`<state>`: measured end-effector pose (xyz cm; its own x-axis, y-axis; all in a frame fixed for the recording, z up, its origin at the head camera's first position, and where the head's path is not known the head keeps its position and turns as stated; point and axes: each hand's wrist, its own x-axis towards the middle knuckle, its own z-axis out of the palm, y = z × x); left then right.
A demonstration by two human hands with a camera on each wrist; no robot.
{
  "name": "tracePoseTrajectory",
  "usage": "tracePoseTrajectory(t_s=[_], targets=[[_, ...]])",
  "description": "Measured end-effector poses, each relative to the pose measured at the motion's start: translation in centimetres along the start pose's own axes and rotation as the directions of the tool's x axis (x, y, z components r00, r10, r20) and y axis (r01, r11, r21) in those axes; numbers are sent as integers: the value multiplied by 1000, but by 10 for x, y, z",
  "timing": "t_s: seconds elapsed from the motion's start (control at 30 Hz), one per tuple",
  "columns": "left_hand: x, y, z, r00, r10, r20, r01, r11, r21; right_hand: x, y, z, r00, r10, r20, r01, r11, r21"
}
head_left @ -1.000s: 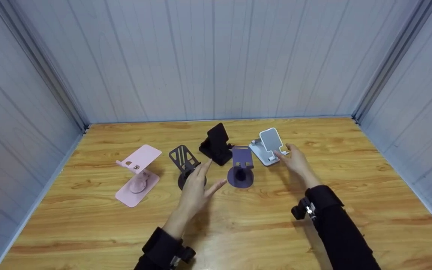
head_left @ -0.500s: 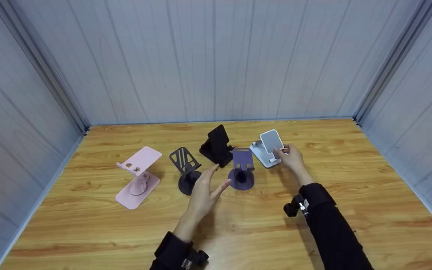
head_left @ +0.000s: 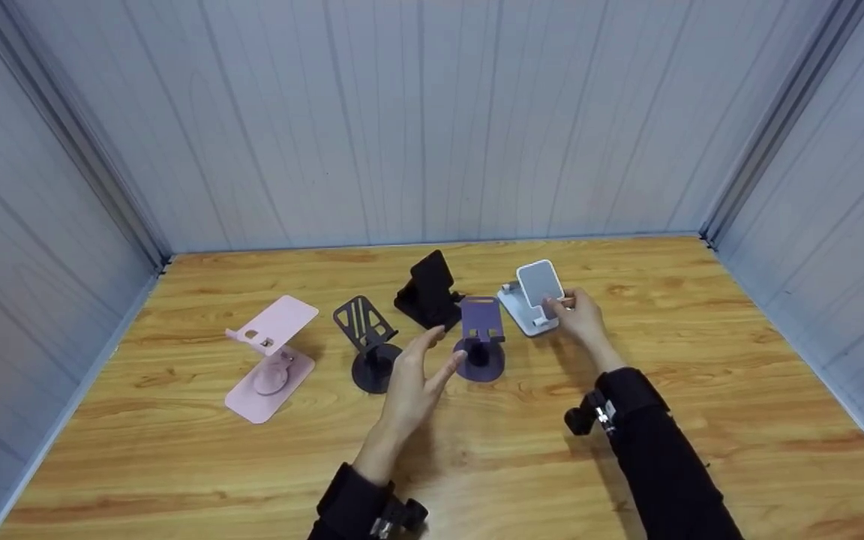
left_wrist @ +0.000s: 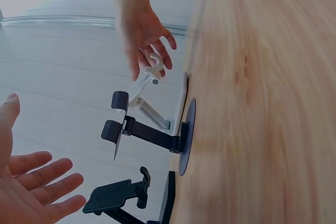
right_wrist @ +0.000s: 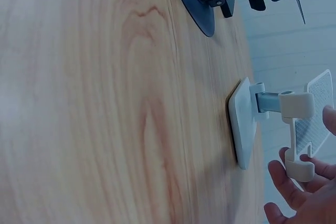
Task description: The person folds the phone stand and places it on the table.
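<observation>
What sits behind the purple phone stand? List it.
Directly behind the purple stand stands the black folding stand, and to its right rear the white stand, which the right hand pinches. The purple plate covers part of the black stand's base.

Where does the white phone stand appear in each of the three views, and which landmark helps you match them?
Head: white phone stand right of centre, at the far end of the row, right hand pinching its cradle.
Left wrist: upper centre, under the right hand.
Right wrist: right edge, fingers at its lip.
Shared landmark: the purple phone stand beside it.
</observation>
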<state>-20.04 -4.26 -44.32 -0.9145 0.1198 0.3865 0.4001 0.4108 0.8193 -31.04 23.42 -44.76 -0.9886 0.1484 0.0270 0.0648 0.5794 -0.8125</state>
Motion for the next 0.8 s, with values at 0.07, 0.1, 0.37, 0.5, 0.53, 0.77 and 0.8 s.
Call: tracePoseTrajectory(t_s=[0.07, 0.1, 0.37, 0.5, 0.53, 0.77, 0.8], targets=[[0, 2, 0, 1000, 5, -2, -5, 1000, -7, 0, 1, -1, 1000, 8, 2, -8, 1000, -1], [0, 2, 0, 1000, 11, -3, -11, 1000, -11, 0, 2, -1, 1000, 12, 2, -12, 1000, -3], [-1, 0, 1, 1000, 30, -7, -30, 999, -12, -3, 8, -2, 1000, 28, -9, -28, 999, 29], [-2, -1, 0, 999, 34, -15, -34, 999, -4, -3, 13, 1, 999, -6, -44, 9, 998, 63], [-2, -1, 0, 999, 35, -15, -36, 999, -5, -3, 14, 1, 998, -17, -58, 21, 997, 75], [-1, -3, 3, 1000, 28, -3, -29, 999, -21, -2, 21, 1, 995, -33, -92, 46, 988, 148], [-1, -3, 3, 1000, 27, -2, -27, 999, -21, -4, 20, 1, 995, -30, -91, 44, 986, 160]])
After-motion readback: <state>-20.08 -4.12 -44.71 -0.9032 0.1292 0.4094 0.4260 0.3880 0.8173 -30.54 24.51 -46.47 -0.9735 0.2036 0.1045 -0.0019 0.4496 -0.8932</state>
